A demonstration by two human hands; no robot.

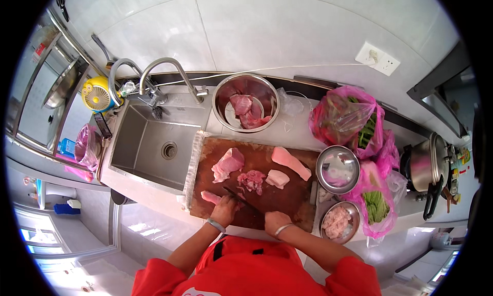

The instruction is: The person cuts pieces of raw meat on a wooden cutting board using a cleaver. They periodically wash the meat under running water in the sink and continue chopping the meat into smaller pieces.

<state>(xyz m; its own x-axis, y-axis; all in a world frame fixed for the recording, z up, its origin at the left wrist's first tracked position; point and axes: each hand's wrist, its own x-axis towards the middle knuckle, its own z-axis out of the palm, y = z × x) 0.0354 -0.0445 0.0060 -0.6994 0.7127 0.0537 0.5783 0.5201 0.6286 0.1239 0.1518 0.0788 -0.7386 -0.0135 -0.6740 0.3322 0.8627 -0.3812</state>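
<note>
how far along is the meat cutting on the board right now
Done: a small bowl holds cut meat, and a chopped pile lies mid-board. In hand: the left hand steadies a meat strip; the right hand holds the knife. Left: three big pieces on the cutting board, more in the large bowl.

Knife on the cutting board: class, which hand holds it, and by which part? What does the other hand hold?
The right hand grips the knife by its handle. The left hand holds a meat strip at its near end.

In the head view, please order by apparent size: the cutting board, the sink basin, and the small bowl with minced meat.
1. Sink basin and cutting board: they look alike, unsure.
2. Small bowl with minced meat: clearly smallest.
</note>
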